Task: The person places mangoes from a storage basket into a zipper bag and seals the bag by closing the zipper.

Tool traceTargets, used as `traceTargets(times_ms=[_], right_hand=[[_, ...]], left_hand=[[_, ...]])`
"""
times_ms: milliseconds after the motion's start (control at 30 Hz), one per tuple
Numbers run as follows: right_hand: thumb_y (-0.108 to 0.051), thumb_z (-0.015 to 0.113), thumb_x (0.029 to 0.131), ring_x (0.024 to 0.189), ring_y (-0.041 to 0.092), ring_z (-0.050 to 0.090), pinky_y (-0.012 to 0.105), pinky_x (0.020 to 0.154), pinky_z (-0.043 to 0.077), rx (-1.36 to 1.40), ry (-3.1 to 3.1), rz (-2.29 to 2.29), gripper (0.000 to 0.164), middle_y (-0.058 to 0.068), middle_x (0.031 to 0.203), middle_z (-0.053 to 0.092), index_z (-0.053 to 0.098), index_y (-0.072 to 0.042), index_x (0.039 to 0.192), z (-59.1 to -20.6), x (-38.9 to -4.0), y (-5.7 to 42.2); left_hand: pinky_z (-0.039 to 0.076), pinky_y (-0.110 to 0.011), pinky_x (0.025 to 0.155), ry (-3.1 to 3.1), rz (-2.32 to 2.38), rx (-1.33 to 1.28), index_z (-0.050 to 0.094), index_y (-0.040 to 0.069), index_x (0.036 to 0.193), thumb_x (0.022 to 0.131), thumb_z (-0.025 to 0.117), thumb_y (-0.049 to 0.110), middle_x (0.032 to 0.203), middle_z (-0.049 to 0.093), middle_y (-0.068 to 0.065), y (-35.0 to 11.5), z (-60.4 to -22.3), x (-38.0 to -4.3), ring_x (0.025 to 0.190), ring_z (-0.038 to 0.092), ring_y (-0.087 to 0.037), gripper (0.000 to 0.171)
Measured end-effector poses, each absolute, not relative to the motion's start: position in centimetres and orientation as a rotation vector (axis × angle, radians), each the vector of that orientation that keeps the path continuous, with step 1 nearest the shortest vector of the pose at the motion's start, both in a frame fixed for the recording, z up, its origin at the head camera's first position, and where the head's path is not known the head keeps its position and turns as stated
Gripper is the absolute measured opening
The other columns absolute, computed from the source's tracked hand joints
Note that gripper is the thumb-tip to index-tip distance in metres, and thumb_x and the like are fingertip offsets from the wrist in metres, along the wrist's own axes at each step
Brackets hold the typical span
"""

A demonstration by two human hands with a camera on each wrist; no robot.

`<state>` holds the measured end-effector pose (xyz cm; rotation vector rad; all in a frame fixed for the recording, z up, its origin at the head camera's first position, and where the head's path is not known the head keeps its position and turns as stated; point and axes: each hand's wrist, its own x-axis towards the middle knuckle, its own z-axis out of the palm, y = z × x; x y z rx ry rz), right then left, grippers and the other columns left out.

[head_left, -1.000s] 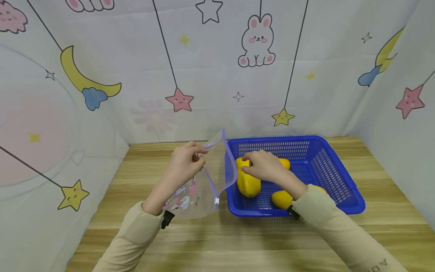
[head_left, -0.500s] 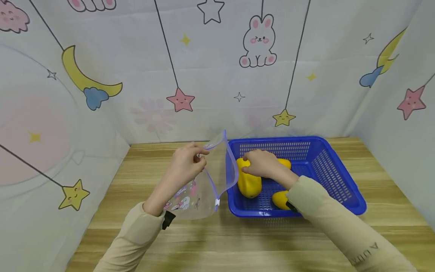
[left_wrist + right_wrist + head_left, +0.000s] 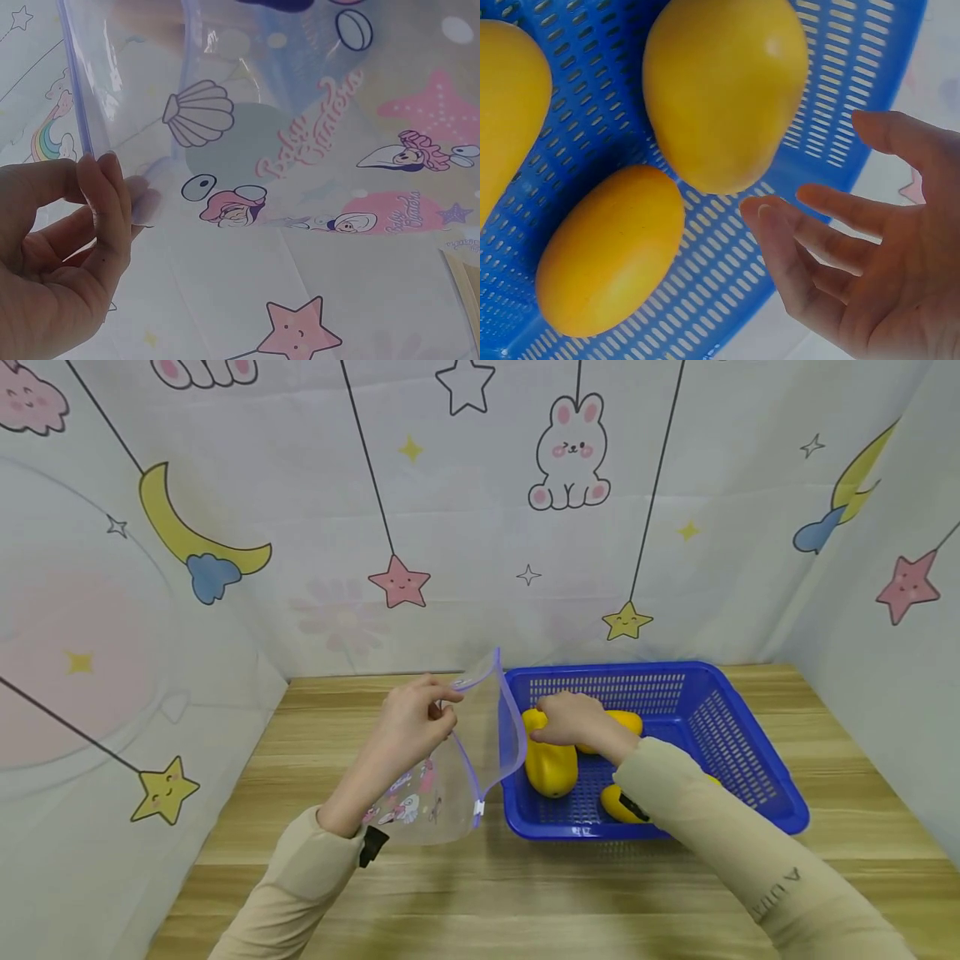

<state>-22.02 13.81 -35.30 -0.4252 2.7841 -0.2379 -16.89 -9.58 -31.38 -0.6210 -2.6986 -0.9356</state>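
My left hand (image 3: 416, 718) pinches the upper edge of a clear zip bag (image 3: 411, 814) with purple trim, a white slider (image 3: 478, 808) and cartoon prints. The bag's mouth gapes toward the basket on its right. In the left wrist view, thumb and fingers of the left hand (image 3: 71, 247) meet on the bag's film. My right hand (image 3: 573, 720) hovers above the basket, over the far end of a large yellow mango (image 3: 552, 768). Seen from the right wrist, its fingers are spread and loosely bent beside that mango (image 3: 724, 90), a gap between them.
The blue perforated basket (image 3: 757, 752) stands on the wooden table (image 3: 570, 902), right beside the bag. More mangoes lie in it: one at the back (image 3: 628, 723), one at the front (image 3: 617, 804), partly behind the right sleeve. A printed curtain (image 3: 480, 518) hangs behind the table.
The right forearm has swung left and the right hand has shifted slightly over the large mango's far end. The left hand keeps its pinch on the bag, nearly unmoved.
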Motion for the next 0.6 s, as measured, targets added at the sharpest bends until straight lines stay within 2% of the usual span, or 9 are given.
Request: traceTargets(times_ms=[400, 600], right_hand=[[-0.038, 0.063, 0.086, 0.112, 0.035, 0.06, 0.052, 0.094, 0.05, -0.387, 2.794, -0.268, 0.057, 0.018, 0.127, 0.062, 0.056, -0.003, 0.13, -36.8, -22.9, 13.6], [-0.048, 0.063, 0.084, 0.106, 0.033, 0.062, 0.049, 0.091, 0.052, -0.395, 2.775, -0.224, 0.063, 0.017, 0.121, 0.065, 0.056, -0.003, 0.129, -36.9, -22.8, 13.2]], left_hand=[[0.046, -0.02, 0.055, -2.704, -0.941, -0.604, 0.073, 0.0, 0.101, 0.082, 0.057, 0.001, 0.101, 0.069, -0.011, -9.4, -31.2, -16.8, 0.066, 0.058, -0.012, 0.024], [0.044, -0.02, 0.056, -2.712, -0.945, -0.597, 0.073, 0.0, 0.1, 0.082, 0.056, 0.001, 0.102, 0.069, -0.011, -9.4, -31.3, -16.7, 0.066, 0.057, -0.012, 0.025]])
